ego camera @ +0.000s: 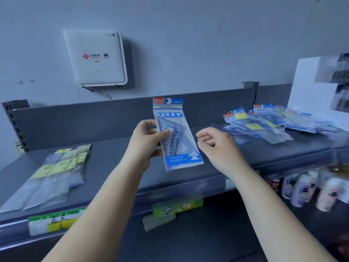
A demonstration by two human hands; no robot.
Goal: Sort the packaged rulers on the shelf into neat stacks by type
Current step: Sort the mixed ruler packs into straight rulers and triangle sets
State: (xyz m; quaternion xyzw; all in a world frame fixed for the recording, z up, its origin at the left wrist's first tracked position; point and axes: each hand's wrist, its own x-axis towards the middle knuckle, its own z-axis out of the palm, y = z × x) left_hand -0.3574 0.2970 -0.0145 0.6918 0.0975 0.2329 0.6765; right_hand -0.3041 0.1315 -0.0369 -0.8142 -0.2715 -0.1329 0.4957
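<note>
Sorting was partway through, with one packet in hand above the shelf (pixel 117 129).

The left hand (pixel 146 142) gripped a packaged set-square pack (pixel 175 133) upright over the middle of the shelf, while the right hand (pixel 219 142) hung just beside it, fingers loosely curled and holding nothing. A sorted stack of long rulers (pixel 54 173) lay at the left; a loose, fanned heap of blue packets (pixel 264 121) at the right looked unsorted. The heap's far edge was blurred and partly cut off, so its count could not be told.
</note>
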